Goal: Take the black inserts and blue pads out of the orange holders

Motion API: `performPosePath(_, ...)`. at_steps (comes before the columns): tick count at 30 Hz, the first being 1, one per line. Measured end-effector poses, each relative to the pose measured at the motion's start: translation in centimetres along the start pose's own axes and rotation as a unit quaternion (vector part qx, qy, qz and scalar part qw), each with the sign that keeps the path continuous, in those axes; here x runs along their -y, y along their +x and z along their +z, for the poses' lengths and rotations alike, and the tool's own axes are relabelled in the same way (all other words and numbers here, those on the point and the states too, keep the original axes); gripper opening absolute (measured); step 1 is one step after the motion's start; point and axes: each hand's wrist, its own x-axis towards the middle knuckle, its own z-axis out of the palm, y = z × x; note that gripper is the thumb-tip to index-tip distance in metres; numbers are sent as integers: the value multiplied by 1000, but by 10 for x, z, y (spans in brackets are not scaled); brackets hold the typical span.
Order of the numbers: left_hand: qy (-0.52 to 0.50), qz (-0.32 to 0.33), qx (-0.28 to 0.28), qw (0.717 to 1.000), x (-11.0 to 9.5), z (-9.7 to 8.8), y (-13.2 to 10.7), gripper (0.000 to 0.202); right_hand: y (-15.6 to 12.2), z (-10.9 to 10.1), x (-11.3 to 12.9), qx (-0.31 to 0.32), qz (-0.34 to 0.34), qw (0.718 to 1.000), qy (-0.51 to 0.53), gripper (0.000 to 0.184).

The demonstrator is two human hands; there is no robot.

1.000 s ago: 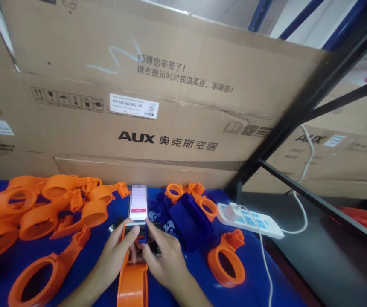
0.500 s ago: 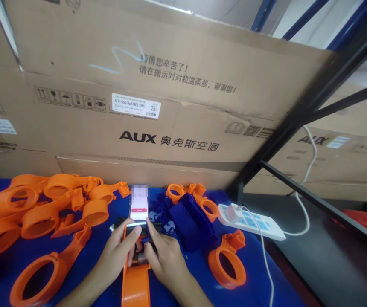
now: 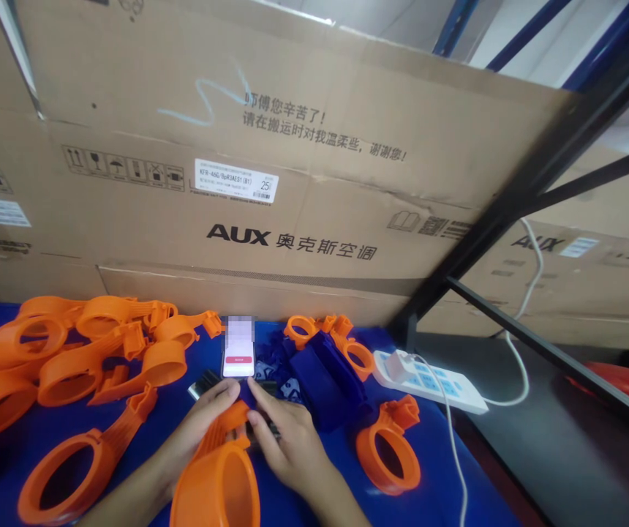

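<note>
Both hands are closed around the upper end of an orange tape dispenser [image 3: 221,483], whose ring points down toward me. My left hand [image 3: 205,417] grips it from the left, thumb on top. On the other side, my right hand [image 3: 289,443] has its thumb and finger pressed against the same end. A small dark blue part [image 3: 246,394] shows between the hands; what the fingers do underneath is hidden. Just beyond the fingertips, a phone [image 3: 239,350] with a lit screen stands upright. Dark metallic pieces [image 3: 205,382] lie behind my left hand.
Several orange tape dispensers [image 3: 67,380] crowd the left of the blue surface [image 3: 183,439]; one dispenser [image 3: 388,457] lies at right. Dark blue pieces [image 3: 325,380] lie beyond my right hand, beside a white power strip [image 3: 435,380]. A large cardboard box [image 3: 292,205] forms the back.
The dispenser has turned and tilted in my hands, so its ring opening now shows and its toothed edge is out of sight. My left thumb has shifted up with it.
</note>
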Motion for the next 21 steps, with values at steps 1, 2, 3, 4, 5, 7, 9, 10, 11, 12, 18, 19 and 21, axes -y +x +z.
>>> performPosePath(1, -4, -4, -5, 1000, 1, 1, -1, 40, -1, 0, 0, 9, 2, 1000, -5, 52)
performPosePath(2, -9, -6, -7, 1000, 2, 2, -2, 39, -1, 1, 0, 18, 3, 1000, -10, 52)
performPosePath(3, -13, -8, -7, 1000, 2, 3, -3, 38, -2, 1, 0, 26, 1, 1000, -15, 52)
performPosePath(4, -17, -10, -4, 1000, 2, 4, -4, 38, -2, 1, 0, 32, -1, 999, -19, 52)
performPosePath(5, -19, -13, 0, 1000, 2, 5, -5, 39, -3, 2, -1, 36, -4, 999, -24, 53)
performPosePath(7, -25, -19, 13, 999, 1, 7, -6, 40, -3, 2, -1, 40, -10, 999, -32, 53)
performPosePath(9, -31, -29, 25, 999, 0, 7, -7, 41, -4, 2, -2, 44, -12, 998, -41, 53)
performPosePath(10, -32, -34, 31, 998, 0, 7, -7, 41, -5, 2, -3, 45, -13, 998, -45, 53)
performPosePath(11, -33, -40, 36, 998, 0, 6, -7, 42, -6, 3, -3, 46, -14, 998, -48, 53)
performPosePath(12, -33, -44, 41, 998, 1, 5, -6, 42, -6, 3, -4, 46, -14, 998, -51, 52)
performPosePath(18, -11, -48, 49, 998, -2, 2, -5, 46, -11, 6, -7, 36, -28, 997, -66, 53)
performPosePath(19, -12, -53, 52, 997, -3, 2, -6, 46, -11, 6, -6, 32, -30, 997, -65, 53)
performPosePath(21, -13, -55, 58, 997, -5, 5, -9, 46, -10, 6, -4, 18, -33, 998, -56, 53)
